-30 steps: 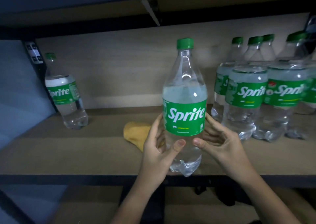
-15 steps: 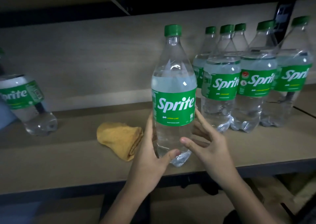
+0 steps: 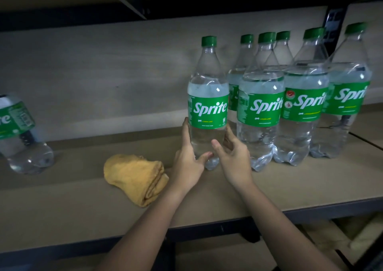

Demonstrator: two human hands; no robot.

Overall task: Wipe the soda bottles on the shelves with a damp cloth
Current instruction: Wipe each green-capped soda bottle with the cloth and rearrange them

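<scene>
While the left hand (image 3: pixel 187 163) curls its fingers round the held Sprite bottle (image 3: pixel 207 105) and the right hand (image 3: pixel 232 156) hovers loosely spread beside it, seat its base flat, just short of the bottle row (image 3: pixel 290 105) beyond the fingertips; the yellow cloth (image 3: pixel 134 177) waits left of the thumb.

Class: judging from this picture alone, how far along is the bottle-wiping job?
Done: cannot tell; no bottle shows wipe marks. In hand: the left hand grips one bottle beside the group, with the right hand at it. The cloth lies unheld on the shelf. Left: possibly the lone bottle.
</scene>
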